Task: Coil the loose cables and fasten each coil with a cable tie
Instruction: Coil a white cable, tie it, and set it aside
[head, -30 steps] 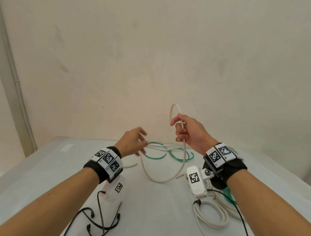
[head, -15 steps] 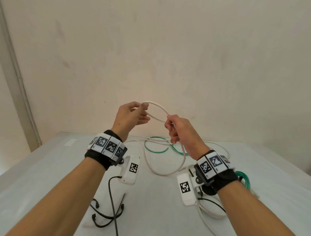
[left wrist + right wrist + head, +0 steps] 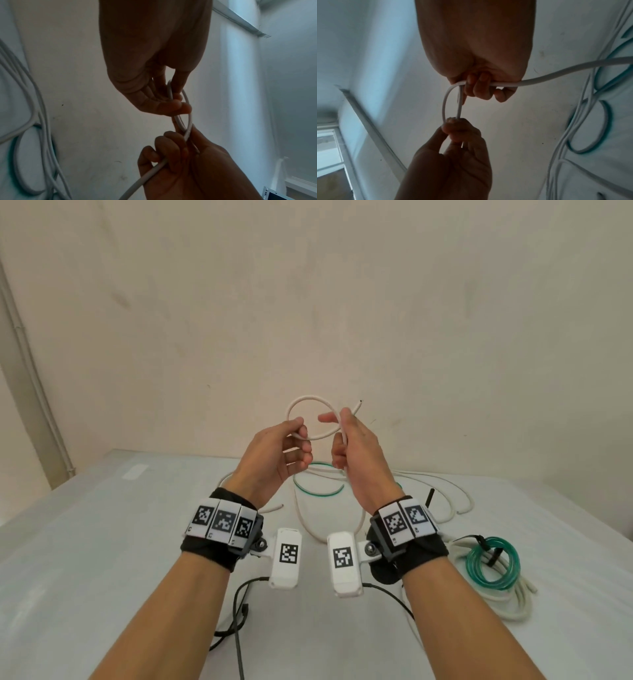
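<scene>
One table [image 3: 102,559] covered in a pale sheet fills the lower half of the head view, set against one plain wall [image 3: 308,302]. On it lie several loose white cables [image 3: 445,501] in overlapping curves at the far side; their exact number cannot be told, as they cross one another. One loose green cable [image 3: 320,494] curves among them.

At the right edge sit two finished coils: one white coil [image 3: 510,607] underneath and one green coil [image 3: 493,566] lying on top of it, touching. A black cable tie [image 3: 495,556] stands up across the green coil. At the near left lies a small bunch of black cable ties [image 3: 236,621], too tangled to count.

Two hands are raised above the table, close together. The right hand [image 3: 352,443] curls its fingers around one white cable [image 3: 308,402], which runs through its palm and down toward the table; the cable's cut end pokes up just past the knuckles. The left hand [image 3: 277,453] pinches the same cable between thumb and fingertips, at the lower left of one small round loop that arches between the two hands. Both grips are narrow and closed on the cable.

Each wrist carries one black band with square printed markers and one small white camera [image 3: 287,558].
</scene>
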